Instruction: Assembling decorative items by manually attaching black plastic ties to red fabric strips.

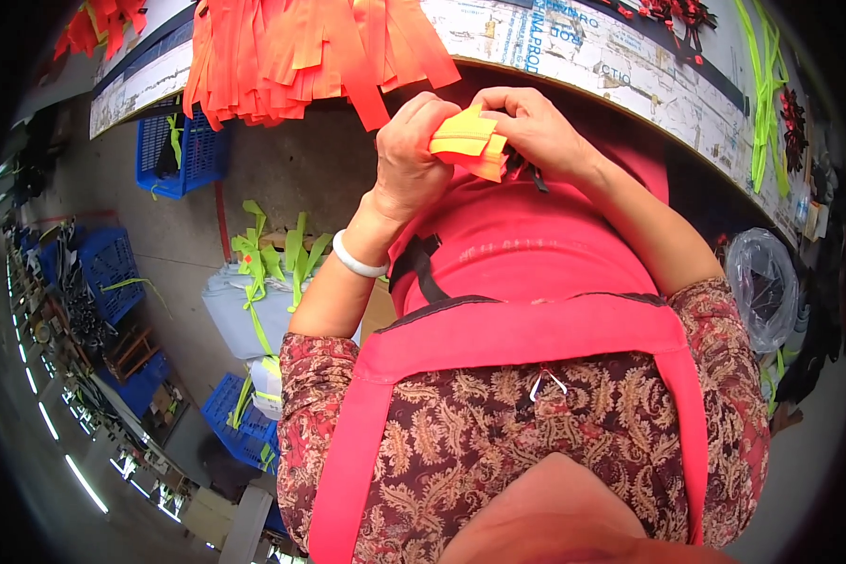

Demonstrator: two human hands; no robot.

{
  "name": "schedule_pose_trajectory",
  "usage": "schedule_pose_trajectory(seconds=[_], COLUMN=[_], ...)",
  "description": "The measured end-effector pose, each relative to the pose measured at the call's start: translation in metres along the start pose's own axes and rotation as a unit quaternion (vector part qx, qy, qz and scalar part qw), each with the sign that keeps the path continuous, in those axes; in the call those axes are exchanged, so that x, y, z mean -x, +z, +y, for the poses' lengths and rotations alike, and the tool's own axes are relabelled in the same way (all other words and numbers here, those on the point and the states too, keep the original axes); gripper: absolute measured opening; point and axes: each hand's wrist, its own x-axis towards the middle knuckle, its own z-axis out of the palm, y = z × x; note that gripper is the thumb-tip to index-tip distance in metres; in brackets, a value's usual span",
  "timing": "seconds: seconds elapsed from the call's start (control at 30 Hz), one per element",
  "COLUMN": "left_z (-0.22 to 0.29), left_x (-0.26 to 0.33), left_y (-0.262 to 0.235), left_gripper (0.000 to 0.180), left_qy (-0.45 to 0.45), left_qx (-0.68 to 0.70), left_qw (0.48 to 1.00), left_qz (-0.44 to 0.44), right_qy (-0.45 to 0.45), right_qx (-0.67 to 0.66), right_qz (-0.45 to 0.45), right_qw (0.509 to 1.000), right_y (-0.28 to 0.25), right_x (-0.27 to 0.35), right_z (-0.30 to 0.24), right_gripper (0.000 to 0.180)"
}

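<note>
My left hand point(412, 152) is closed around a folded bundle of bright orange and yellow strips point(470, 143), held just in front of the bench edge. My right hand point(533, 130) curls in from the other side, its fingers bent and pinched against the top and side of the same bundle. Below the right fingers a small dark piece point(539, 179) sticks out; its kind is not clear. Just beyond my left hand, a thick pile of orange-red strips point(291, 56) hangs over the bench edge.
The bench point(611, 66) has a worn, printed covering. Yellow-green strips point(766, 103) and dark red-black bundles point(792, 132) hang at its right. Blue crates point(183, 155) stand on the floor at left, near a grey stack point(235, 310) with green strips. A clear plastic bag point(761, 282) hangs at right.
</note>
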Motion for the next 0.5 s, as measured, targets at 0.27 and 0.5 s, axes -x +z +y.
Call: schedule_pose_trajectory(seconds=[0.27, 0.5], left_z=[-0.004, -0.002], left_x=[-0.007, 0.003], left_y=[0.001, -0.013], left_gripper=[0.01, 0.009], left_qy=[-0.184, -0.363], left_qx=[0.321, 0.364], left_qw=[0.929, 0.843], left_qz=[-0.018, -0.159], right_qy=[0.004, 0.004], right_qx=[-0.021, -0.075], right_qz=[-0.032, -0.016], right_qw=[0.999, 0.997], right_y=[0.003, -0.01], right_x=[-0.006, -0.002], right_z=[0.004, -0.005], right_gripper=[0.026, 0.027])
